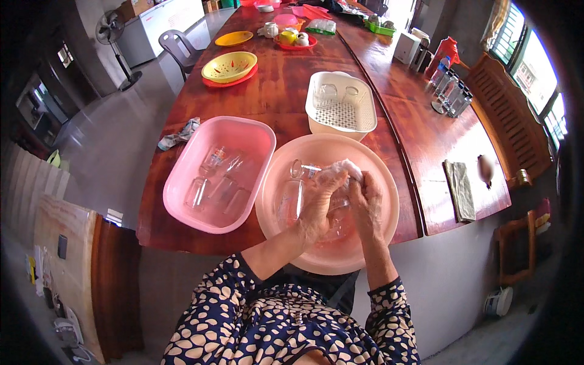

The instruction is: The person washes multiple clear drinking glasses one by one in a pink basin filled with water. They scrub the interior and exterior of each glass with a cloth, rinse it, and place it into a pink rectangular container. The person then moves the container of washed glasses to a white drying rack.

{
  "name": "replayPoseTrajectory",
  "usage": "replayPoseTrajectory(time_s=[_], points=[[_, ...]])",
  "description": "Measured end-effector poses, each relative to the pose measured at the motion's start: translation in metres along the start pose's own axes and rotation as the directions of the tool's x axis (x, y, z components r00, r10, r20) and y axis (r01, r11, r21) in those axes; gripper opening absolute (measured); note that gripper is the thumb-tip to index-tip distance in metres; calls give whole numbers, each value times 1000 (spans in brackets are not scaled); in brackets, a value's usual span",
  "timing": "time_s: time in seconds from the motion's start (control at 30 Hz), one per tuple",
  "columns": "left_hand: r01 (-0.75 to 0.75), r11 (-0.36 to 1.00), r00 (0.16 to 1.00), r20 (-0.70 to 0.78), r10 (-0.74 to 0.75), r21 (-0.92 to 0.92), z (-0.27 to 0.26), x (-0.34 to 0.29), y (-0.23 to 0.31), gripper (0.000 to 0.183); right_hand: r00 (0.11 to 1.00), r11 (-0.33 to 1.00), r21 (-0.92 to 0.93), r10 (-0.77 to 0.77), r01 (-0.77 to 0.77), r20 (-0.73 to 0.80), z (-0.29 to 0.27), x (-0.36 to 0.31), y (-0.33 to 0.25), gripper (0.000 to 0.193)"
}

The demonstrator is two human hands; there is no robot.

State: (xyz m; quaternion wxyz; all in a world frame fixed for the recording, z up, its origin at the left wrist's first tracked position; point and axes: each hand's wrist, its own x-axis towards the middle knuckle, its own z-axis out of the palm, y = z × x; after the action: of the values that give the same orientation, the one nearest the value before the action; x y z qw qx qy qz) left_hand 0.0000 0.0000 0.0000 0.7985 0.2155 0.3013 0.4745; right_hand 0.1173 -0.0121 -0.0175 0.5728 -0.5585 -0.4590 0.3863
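White cloth [344, 166] up front, bunched in my grip above the round peach basin [392, 201]. Left hand [316, 204] and right hand [369, 201] both curl in on it, fingers bent, barely any gap; whether a glass sits inside the bundle, I cannot tell.

Surface: long red-brown wooden table [274, 85], glossy, a dark seam along its right part. Pink tub [210, 223] just left of the basin, cream basket [334, 129] just beyond it. Grey rag [180, 132] beside the tub; folded greenish cloth [460, 191] over on the right. Farther up, a yellow colander [228, 64] on a red plate [213, 83].

Room: shiny grey floor [121, 134], windows [535, 70] bright on the right above a wooden bench [505, 103].

Counts: glasses in the basin [291, 198], at least two, remainder unclear; glasses in the tub [198, 191], four or more, overlapping; glasses in the basket [351, 91], two. One standing fan [109, 29], one grey chair [176, 44], one white freezer [170, 24].
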Motion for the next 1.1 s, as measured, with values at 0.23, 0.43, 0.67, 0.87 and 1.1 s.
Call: replayPoseTrajectory(time_s=[0.23, 0.43, 0.67, 0.87, 1.1], points=[[-75, 976, 995, -78, 59, -206, -14, 14, -6, 26, 997, 996, 82, -27, 33, -77, -1, -51, 4, 12], [-101, 950, 970, -242, 28, -295, -16, 31, -21, 36, 822, 778, -400, -561, 485, -96, 15, -65, 8, 13], [-286, 952, 957, -78, 279, -105, -24, 24, -35, 30, 901, 823, -374, -419, 427, 107, 2, -56, -5, 21], [-165, 986, 985, -44, 165, 4, -25, 21, -28, 34, 915, 883, -248, -399, 399, 54, 1, -51, -6, 20], [-130, 982, 988, -96, 117, -135, -29, 22, -25, 31, 786, 650, -473, -593, 595, 175, 0, -46, -2, 14]])
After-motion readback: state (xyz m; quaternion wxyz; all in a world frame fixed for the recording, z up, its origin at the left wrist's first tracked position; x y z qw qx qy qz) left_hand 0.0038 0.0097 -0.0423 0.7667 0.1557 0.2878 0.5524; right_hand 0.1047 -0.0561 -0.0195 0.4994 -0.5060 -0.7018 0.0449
